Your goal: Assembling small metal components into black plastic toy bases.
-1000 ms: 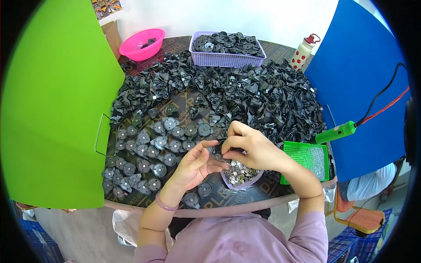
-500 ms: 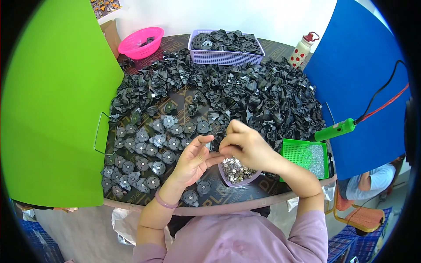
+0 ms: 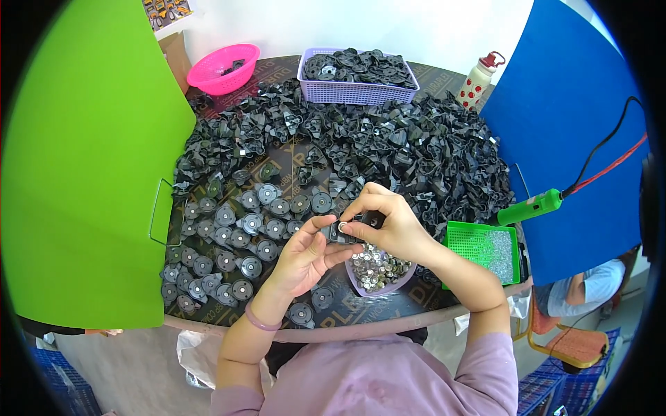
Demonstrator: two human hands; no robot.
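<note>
Gripping hand, left (image 3: 305,253): thumb and fingers are holding a black part (image 3: 335,234) by its edges, up above the table (image 3: 347,301).
Right hand (image 3: 392,225): thumb and forefinger are pinching a small round metal piece (image 3: 343,227), right there at the black part's face!
Purple bowl (image 3: 378,294): it's sitting just below the right hand, brimming with metal pieces (image 3: 374,270).
Round discs (image 3: 224,215): they're lying scattered to the left.
Black heap (image 3: 430,152): it's sprawling beyond both hands, a loaded purple basket (image 3: 361,92) standing behind it.
Green tray (image 3: 470,244): it's holding clear bits (image 3: 499,249) over on the right.
</note>
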